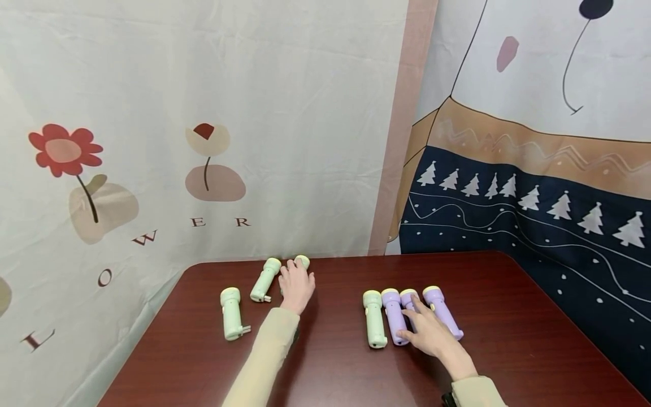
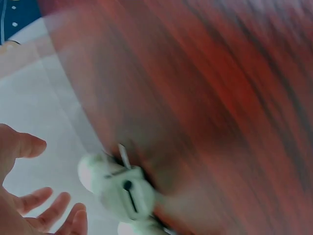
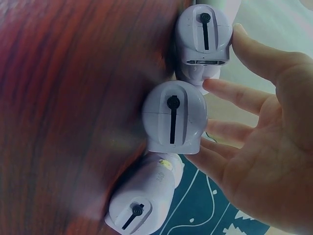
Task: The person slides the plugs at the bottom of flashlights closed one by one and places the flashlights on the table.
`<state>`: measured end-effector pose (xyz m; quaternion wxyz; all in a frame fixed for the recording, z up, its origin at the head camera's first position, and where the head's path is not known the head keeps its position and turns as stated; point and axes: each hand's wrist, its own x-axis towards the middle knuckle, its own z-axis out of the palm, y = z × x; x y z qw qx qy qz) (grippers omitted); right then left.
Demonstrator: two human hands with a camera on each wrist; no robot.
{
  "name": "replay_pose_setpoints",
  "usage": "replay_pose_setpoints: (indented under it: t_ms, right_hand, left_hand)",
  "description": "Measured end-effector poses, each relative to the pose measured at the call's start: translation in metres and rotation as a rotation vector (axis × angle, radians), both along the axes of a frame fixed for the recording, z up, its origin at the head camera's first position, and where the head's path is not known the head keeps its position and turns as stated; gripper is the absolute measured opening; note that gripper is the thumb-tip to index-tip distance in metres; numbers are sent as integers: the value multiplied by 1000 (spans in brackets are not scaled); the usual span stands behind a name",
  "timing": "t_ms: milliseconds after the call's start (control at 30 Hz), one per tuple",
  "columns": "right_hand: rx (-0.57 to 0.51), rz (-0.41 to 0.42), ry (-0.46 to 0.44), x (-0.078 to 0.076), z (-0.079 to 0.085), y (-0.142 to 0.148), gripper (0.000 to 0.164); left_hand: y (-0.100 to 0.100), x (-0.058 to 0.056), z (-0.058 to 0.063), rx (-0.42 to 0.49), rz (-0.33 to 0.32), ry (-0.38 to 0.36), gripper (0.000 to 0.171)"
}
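My left hand [image 1: 297, 287] reaches over a pale green flashlight [image 1: 303, 260], mostly hidden beneath it. In the left wrist view its fingers are spread apart, beside a green flashlight [image 2: 129, 196] with its metal prongs out. My right hand [image 1: 431, 332] is above the purple flashlights, fingers spread. Its thumb is by the left purple flashlight [image 1: 395, 317], and its fingers reach over the middle purple flashlight [image 1: 408, 298], seen end-on in the right wrist view. To the right of that hand lies another purple flashlight [image 1: 444, 312]. Whether the fingertips touch is hard to tell.
Two more green flashlights with folding prongs lie at the left, one nearer [image 1: 231, 316] and one farther back [image 1: 266, 281]. Another green flashlight [image 1: 374, 321] stands beside the purple row. A printed curtain [image 1: 305, 141] hangs behind the dark red table [image 1: 335, 362].
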<state>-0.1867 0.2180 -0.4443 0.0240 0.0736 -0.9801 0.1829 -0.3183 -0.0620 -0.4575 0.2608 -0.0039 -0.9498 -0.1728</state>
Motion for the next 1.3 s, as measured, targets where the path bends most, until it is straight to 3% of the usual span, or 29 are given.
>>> replay_pose_setpoints:
  t_ms: [200,400,733,867,1300]
  right_hand:
    - [-3,0,-4,0,-1,1,49]
    - [-2,7,0,0,1,1,50]
    - [12,15,21,0,2,0,50]
    - [7,9,14,0,1,0,49]
    - [-3,-5,-1,1,0,-2,49]
  left_hand:
    - [-10,-12,-6,4,30,-46,41]
    - [-17,-21,-9,27,71,-150,42]
    - [-24,-24,-5,93,85,-331,42]
    - [-26,-26,-7,103,80,-359,37]
    - [-33,-26,-6,127,43,-343,24]
